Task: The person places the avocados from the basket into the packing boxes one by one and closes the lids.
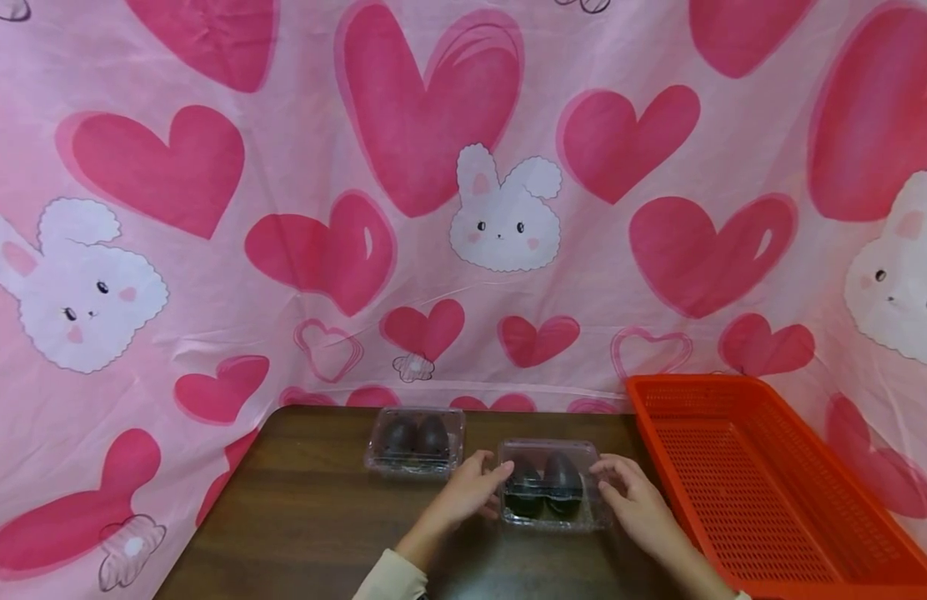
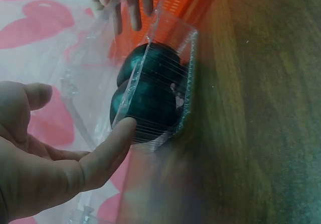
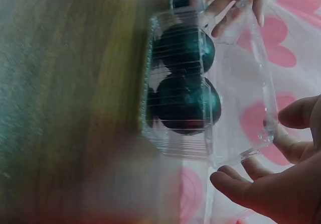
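In the head view, a clear plastic clamshell box (image 1: 549, 525) lies between the two hands, on or close over the table. Inside it sit dark, glossy, rounded items (image 2: 150, 106), greenish in the wrist views; their kind cannot be told. The clear lid (image 3: 243, 108) stands tilted up from the base. My left hand (image 1: 473, 487) is at the box's left side, one extended fingertip at its rim, the thumb apart from the other fingers. At the right side my right hand (image 1: 634, 504) pinches the lid's edge near a corner.
A second clear box (image 1: 417, 462) with two dark items stands on the wooden table (image 1: 321, 508), back left. An orange-red perforated plastic basket (image 1: 759, 492) fills the right side. A pink heart-and-rabbit cloth (image 1: 501, 308) hangs behind and at the sides.
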Tool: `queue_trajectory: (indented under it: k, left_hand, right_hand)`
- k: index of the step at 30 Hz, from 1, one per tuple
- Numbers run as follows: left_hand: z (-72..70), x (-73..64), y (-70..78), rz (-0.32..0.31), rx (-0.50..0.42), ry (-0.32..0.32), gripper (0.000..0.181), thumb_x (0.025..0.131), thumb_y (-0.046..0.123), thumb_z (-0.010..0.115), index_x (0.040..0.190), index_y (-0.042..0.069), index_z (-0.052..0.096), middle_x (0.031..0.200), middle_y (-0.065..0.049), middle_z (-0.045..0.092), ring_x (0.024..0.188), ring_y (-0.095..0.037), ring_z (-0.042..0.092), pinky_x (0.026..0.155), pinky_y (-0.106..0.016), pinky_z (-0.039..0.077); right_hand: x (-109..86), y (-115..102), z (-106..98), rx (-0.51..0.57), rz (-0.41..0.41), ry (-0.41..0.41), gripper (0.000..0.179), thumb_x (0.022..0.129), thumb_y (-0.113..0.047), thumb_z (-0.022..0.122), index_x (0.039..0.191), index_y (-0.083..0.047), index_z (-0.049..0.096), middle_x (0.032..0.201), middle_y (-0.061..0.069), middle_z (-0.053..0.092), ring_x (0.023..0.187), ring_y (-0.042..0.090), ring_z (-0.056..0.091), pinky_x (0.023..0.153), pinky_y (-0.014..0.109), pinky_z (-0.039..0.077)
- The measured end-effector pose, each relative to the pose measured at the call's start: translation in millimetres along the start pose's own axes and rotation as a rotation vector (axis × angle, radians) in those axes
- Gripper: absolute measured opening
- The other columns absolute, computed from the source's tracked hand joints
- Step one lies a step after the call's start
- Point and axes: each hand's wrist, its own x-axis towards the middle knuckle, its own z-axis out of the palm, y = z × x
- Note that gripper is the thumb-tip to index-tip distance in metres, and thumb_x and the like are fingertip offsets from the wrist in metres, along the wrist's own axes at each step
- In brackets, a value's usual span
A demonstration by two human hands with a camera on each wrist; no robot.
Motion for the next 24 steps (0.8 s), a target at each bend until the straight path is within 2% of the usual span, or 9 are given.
queue_trajectory:
  k: [3, 8, 12, 17, 20, 24]
  left_hand:
    - [1.8, 0.1, -2.5, 0.006, -0.016, -0.012, 0.062, 0.102, 0.03, 0.066, 0.143, -0.01, 0.043, 0.104, -0.017, 0.065, 0.077, -0.026, 0.071, 0.061, -0.048, 0.064]
    - [2.7, -1.4, -5.4, 0.003, -0.075, -0.047, 0.058, 0.099, 0.016, 0.066, 0.145, -0.01, 0.041, 0.094, -0.014, 0.064, 0.067, -0.02, 0.066, 0.058, -0.047, 0.064]
    - [2.4, -3.9, -6.4, -0.012, -0.114, -0.086, 0.063, 0.096, 0.009, 0.067, 0.148, -0.01, 0.037, 0.096, -0.013, 0.063, 0.065, -0.02, 0.067, 0.057, -0.044, 0.064]
    - [2.2, -5.6, -11.1, 0.003, -0.155, -0.118, 0.072, 0.085, -0.005, 0.065, 0.15, -0.01, 0.033, 0.102, -0.014, 0.057, 0.073, -0.024, 0.068, 0.061, -0.044, 0.065]
    - [3.1, -5.0, -15.9, 0.018, -0.178, -0.128, 0.075, 0.081, -0.013, 0.063, 0.15, -0.01, 0.032, 0.101, -0.014, 0.053, 0.074, -0.023, 0.066, 0.062, -0.044, 0.065]
    - [4.7, -3.8, -21.2, 0.029, -0.19, -0.12, 0.075, 0.081, -0.019, 0.062, 0.149, -0.009, 0.033, 0.096, -0.012, 0.053, 0.071, -0.02, 0.064, 0.06, -0.042, 0.064]
  right_hand:
    - [-3.6, 3.3, 2.5, -0.003, 0.008, 0.01, 0.023, 0.095, 0.0, 0.063, 0.116, -0.007, 0.068, 0.141, 0.018, 0.055, 0.123, 0.036, 0.06, 0.103, 0.054, 0.052]
    - [-5.2, 11.9, 6.7, 0.01, 0.002, 0.023, 0.035, 0.085, 0.005, 0.065, 0.119, -0.006, 0.067, 0.135, 0.015, 0.059, 0.121, 0.034, 0.061, 0.095, 0.04, 0.053]
    - [-5.6, 19.6, 10.6, 0.038, 0.004, 0.037, 0.041, 0.081, 0.008, 0.065, 0.121, -0.004, 0.066, 0.135, 0.016, 0.058, 0.121, 0.036, 0.06, 0.092, 0.035, 0.053]
    - [-6.5, 24.6, 13.2, 0.078, 0.005, 0.047, 0.044, 0.078, 0.012, 0.065, 0.119, -0.002, 0.065, 0.133, 0.02, 0.055, 0.114, 0.034, 0.06, 0.086, 0.028, 0.052]
    - [-5.9, 25.9, 13.3, 0.099, 0.049, 0.028, 0.048, 0.079, 0.012, 0.065, 0.125, -0.002, 0.061, 0.133, 0.023, 0.052, 0.11, 0.032, 0.061, 0.079, 0.026, 0.052]
    - [-4.1, 28.3, 14.4, 0.141, 0.118, -0.002, 0.057, 0.082, 0.012, 0.063, 0.136, 0.001, 0.052, 0.133, 0.028, 0.051, 0.104, 0.031, 0.064, 0.071, 0.025, 0.054]
